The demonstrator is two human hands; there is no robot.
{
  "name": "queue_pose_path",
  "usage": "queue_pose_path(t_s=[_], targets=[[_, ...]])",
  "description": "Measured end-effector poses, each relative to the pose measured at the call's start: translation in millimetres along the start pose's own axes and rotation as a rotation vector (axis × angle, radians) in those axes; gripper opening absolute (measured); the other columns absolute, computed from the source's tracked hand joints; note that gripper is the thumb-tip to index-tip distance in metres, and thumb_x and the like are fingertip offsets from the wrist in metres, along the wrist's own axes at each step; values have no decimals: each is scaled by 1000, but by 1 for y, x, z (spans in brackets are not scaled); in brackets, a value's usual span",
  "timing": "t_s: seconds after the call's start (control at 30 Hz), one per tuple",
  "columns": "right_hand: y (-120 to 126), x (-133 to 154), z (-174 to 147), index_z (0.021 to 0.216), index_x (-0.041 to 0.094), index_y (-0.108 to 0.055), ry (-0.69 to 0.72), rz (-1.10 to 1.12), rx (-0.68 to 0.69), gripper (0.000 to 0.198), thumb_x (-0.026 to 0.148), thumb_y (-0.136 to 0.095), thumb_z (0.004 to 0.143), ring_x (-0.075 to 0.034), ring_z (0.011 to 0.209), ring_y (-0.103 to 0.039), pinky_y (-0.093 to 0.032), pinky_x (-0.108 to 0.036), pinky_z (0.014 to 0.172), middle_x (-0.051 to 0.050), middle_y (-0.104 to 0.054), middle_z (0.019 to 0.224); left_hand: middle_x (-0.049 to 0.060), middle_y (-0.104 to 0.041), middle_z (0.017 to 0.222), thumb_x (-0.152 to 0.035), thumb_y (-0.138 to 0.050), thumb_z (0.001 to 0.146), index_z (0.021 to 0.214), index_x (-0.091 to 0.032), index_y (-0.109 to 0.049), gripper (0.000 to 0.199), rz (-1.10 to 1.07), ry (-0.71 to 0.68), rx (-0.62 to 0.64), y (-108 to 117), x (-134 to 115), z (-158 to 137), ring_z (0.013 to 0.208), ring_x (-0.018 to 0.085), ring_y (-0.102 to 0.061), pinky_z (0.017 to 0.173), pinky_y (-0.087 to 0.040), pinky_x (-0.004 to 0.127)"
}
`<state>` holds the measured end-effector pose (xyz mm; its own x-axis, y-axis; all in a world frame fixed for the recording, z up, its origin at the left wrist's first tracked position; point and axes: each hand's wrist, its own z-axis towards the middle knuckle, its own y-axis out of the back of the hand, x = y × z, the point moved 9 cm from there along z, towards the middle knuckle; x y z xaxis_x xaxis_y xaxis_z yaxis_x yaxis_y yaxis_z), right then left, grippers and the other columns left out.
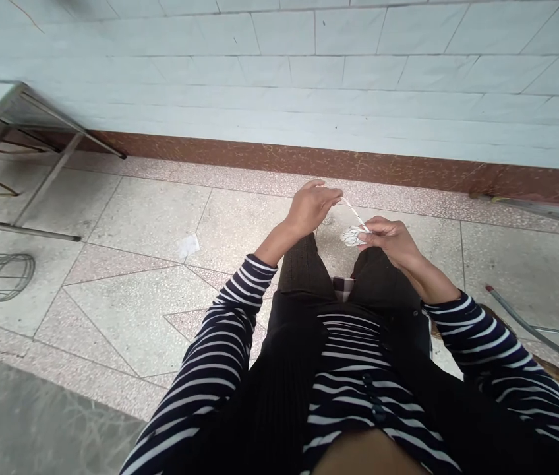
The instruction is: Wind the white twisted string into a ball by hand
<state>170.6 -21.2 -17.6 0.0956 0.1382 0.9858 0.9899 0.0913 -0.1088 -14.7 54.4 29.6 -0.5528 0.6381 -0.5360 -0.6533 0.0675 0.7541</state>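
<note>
A thin white strand [355, 212], which looks twisted, runs tilted between my two hands above my knees. My left hand [313, 208] pinches its upper end between thumb and fingers. At its lower end, my right hand [392, 241] grips a small white bundle [353, 236] marked with fine dark lines. The bundle bulges out to the left of my right fingertips and partly hides behind them. Whether it is cord or crumpled paper, I cannot tell.
On the left stand a metal-legged table [47, 175] and a wire rack [10, 277]. A white scrap [189, 247] lies on the tiled floor [134, 218]. Ahead is a tiled wall [284, 72] with a brown base strip. Metal tubing [536, 323] shows at right.
</note>
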Motion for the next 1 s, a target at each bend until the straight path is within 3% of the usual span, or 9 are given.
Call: queue_pose_path(t_s=[0.07,0.2,0.3,0.37,0.43,0.57,0.7,0.83,1.0], targets=[[-8,19,-9,84,27,-91,88,-36,3,41,60,-104,62,-20,75,-73,-74,-40,62,-4,-72,88,5,-85,105,-33,-55,112,109,-21,-81,29,-56,34,39,-12,-1,5,101,21,-77,112,-54,42],[4,56,-19,87,27,-90,262,-174,-168,36,54,-104,67,-19,72,-72,-73,-39,60,-4,-74,88,5,-84,99,-29,-54,109,97,-18,-80,30,-225,171,190,-63,-7,-12,94,19,-76,91,-56,31],[21,64,-7,87,26,-89,318,-202,-272,38,52,-104,65,-20,70,-73,-72,-39,58,-3,-76,88,3,-82,91,-29,-52,110,89,-17,-76,34,-311,209,329,-100,-23,-38,86,17,-75,85,-54,28],[33,57,10,87,24,-87,326,-204,-321,38,52,-102,67,-19,66,-72,-69,-38,57,-3,-78,86,3,-80,87,-32,-49,112,87,-18,-74,38,-293,177,401,-112,-36,-51,83,17,-74,83,-53,27],[42,43,29,82,23,-84,303,-238,-360,36,51,-99,68,-18,58,-68,-62,-35,51,-3,-76,77,4,-78,85,-35,-49,113,88,-19,-75,39,-179,98,405,-108,-47,-54,86,19,-73,87,-55,30],[40,-1,49,70,20,-75,159,-391,-350,35,49,-96,67,-14,47,-55,-43,-29,44,1,-62,57,6,-78,86,-29,-47,113,105,-20,-80,35,94,-104,274,-68,-56,-37,87,20,-73,117,-51,46],[8,-19,31,75,20,-78,108,-308,-148,45,58,-97,63,-13,50,-58,-49,-30,47,-2,-69,69,3,-77,85,-19,-46,110,108,-22,-81,35,201,-221,206,-33,-42,-10,87,18,-72,132,-38,53],[-22,1,1,90,22,-86,51,-54,67,48,64,-97,70,-20,69,-74,-65,-36,63,-6,-80,86,4,-83,102,-24,-51,110,109,-23,-81,30,28,-102,137,-21,-12,6,103,18,-75,133,-35,52],[-14,25,1,97,23,-87,-21,42,85,53,65,-100,69,-24,80,-80,-71,-40,76,-7,-84,92,7,-83,98,-28,-56,108,92,-17,-80,31,-275,173,163,-61,-3,-17,96,19,-76,107,-55,39]])
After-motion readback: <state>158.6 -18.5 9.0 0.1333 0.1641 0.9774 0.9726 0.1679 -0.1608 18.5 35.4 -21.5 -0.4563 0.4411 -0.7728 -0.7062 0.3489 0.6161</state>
